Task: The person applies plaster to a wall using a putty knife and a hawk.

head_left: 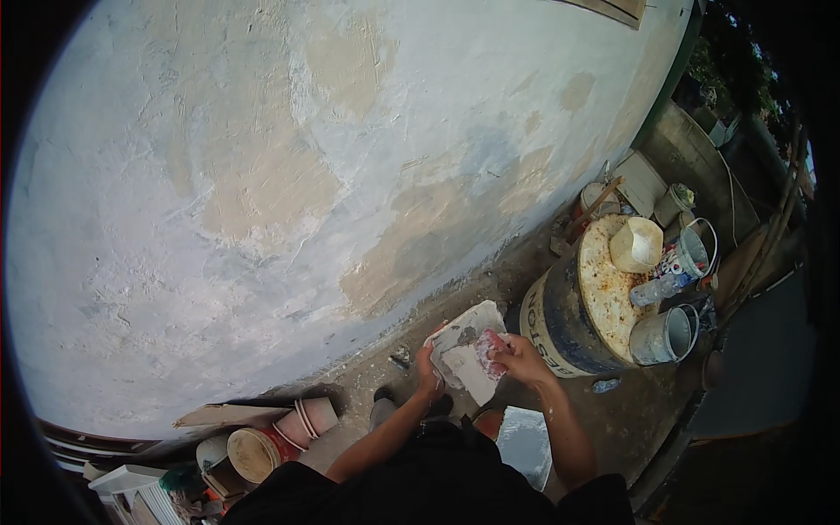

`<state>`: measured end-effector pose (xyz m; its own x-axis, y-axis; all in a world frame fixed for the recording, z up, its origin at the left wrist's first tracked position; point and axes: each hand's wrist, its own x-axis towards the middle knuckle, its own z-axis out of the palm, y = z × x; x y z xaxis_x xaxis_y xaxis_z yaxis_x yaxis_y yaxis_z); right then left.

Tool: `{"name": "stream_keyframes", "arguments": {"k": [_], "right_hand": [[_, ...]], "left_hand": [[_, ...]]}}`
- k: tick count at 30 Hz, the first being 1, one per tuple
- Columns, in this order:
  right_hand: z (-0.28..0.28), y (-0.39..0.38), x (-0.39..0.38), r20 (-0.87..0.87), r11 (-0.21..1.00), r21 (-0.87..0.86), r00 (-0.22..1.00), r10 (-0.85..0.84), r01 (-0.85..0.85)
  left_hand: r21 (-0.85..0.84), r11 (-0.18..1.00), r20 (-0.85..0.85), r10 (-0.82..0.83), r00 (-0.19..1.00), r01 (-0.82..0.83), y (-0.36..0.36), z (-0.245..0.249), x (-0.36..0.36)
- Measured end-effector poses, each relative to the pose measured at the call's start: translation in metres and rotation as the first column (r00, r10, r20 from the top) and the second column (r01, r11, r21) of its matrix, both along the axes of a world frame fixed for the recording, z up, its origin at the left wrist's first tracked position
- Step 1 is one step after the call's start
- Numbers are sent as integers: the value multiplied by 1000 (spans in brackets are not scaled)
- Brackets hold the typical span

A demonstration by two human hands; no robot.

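Note:
My left hand (pixel 427 374) is closed on the left edge of a shallow whitish tray (pixel 472 319), which is smeared with grey and white paste. Over the tray's right side, my right hand (pixel 525 359) grips a pinkish-red tool (pixel 491 348) caked with white; I cannot tell its exact kind. A flat white patch (pixel 468 371) shows just beside the tool, overlapping the tray in this view. Both hands are in front of my body, low and near the foot of the patchy wall (pixel 262 192), with its white and beige smears.
At right stands a large drum (pixel 560 319), its stained top bearing a cream container (pixel 636 245), a clear bottle (pixel 659 290) and a metal bucket (pixel 662 336). Pink buckets (pixel 306 422) lie at lower left. A grey-filled square container (pixel 523 446) sits near my legs.

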<state>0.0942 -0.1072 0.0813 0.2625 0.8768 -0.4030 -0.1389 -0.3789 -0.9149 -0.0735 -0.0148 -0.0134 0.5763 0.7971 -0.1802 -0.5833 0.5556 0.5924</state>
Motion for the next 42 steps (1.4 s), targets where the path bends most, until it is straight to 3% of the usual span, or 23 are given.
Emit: {"name": "stream_keyframes", "arguments": {"k": [2,8,14,17,21,23,26,31,35,39,42], "right_hand": [[-8,0,0,59,997,-21,995,74,-73],[1,5,-10,-45,997,-53,998,45,-47],[2,7,-5,-94,996,35,992,-81,84],[1,9,-8,86,1000,-1,996,-22,22],[8,20,-31,-18,1000,21,1000,-4,5],[12,27,-34,-102,998,47,994,-44,49],[29,40,-40,-182,983,80,972,-149,166],[34,65,-53,-294,945,173,931,-218,276],[22,98,-58,-280,881,282,911,-303,380],[48,149,-45,-238,780,376,866,-440,500],[81,193,-30,-212,661,372,753,-623,652]], "left_hand": [[36,999,18,-5,1000,4,-1,-5,1],[31,998,36,-55,998,54,-1,0,-2],[-292,945,126,-116,985,149,7,-13,-18],[-203,967,107,-132,985,152,17,-20,-23],[-201,973,37,-108,993,113,21,-15,-25],[-286,946,69,-141,988,155,28,-8,-33],[-258,964,-49,-70,996,55,45,22,-43],[-219,974,6,-65,998,65,89,22,-72],[-185,982,8,-47,999,48,126,17,-87],[-184,976,15,-113,993,114,148,15,-107],[-180,976,-14,-128,992,123,160,20,-113]]}}
